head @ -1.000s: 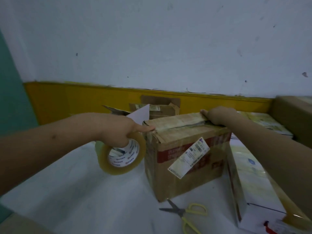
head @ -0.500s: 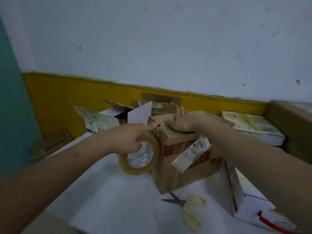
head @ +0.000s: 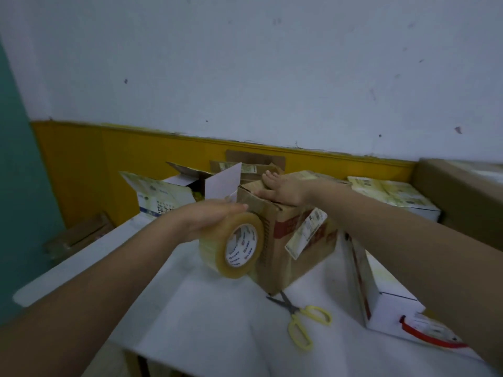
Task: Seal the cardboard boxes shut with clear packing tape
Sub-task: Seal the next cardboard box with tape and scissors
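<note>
A brown cardboard box (head: 296, 254) with a red band and a peeling white label stands in the middle of the white table. My left hand (head: 206, 219) grips a thick roll of clear packing tape (head: 234, 244) and holds it against the box's left side, below the top edge. My right hand (head: 283, 189) lies flat on the box's closed top flaps near the left corner, fingers straight, pressing down.
Yellow-handled scissors (head: 302, 321) lie on the white table (head: 196, 322) in front of the box. An open white box (head: 160, 197) stands behind left, a white box (head: 381, 300) at right, more boxes (head: 392, 194) at the back right by the wall.
My left hand has brought the tape roll down the box's left side. My right hand slid from the box's far right edge to its left top corner and flattened there.
</note>
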Motion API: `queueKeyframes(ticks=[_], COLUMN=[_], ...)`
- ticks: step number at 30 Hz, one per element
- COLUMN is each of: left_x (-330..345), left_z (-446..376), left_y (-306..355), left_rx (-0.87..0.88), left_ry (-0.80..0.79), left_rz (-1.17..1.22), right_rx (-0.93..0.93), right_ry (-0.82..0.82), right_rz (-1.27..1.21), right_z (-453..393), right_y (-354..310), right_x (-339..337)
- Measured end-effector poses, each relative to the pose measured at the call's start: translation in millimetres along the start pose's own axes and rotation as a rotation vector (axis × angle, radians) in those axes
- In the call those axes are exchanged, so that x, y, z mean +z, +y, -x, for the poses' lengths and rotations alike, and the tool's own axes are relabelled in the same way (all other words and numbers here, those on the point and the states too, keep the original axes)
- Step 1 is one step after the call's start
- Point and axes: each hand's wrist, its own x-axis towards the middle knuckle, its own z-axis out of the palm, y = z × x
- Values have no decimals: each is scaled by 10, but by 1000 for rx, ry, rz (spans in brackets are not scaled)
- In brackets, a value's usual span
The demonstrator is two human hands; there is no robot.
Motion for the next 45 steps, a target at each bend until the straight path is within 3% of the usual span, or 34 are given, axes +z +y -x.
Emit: queueKeyframes(ticks=[3,6,10,11,12,13,16,18,23,26,31,35,40,45], left_x=[216,312,418,454,486,515,660,802,973,965,994,969,927,936], left_z=[27,-1,-45,-49,-44,-57,-18,30,143,169,166,143,138,38], left_y=[14,93,101,92,82,72,100,142,232,220,182,155,155,75], left_rx=[-92,-109,-108,-99,-85,-69,-57,-50,-44,-33,-20,-32,-19,-7], left_ry=[-104,-76,11,24,33,41,7,-57,-169,-147,-150,-159,-156,-131], left_rz=[187,220,128,130,146,174,249,299,395,424,444,471,440,364], right_rx=[-95,-10,84,138,193,249,331,312,470,523,580,550,563,458], right_ry=[99,297,1175,1260,1191,1002,279,111,174,208,27,86,25,141], right_rz=[-45,-168,-296,-304,-311,-324,-313,-308,-529,-420,-288,-329,-384,-660], right_z=[214,368,808,991,1171,1333,1558,1615,1667,1706,1675,1873,2215,2449], right_y=[87,110,-167,-257,-345,-419,-439,-383,-185,-143,-201,-266,-173,127], right_x=[-24,-42,343,532,738,946,1530,1732,1806,1937,1905,1823,1536,949])
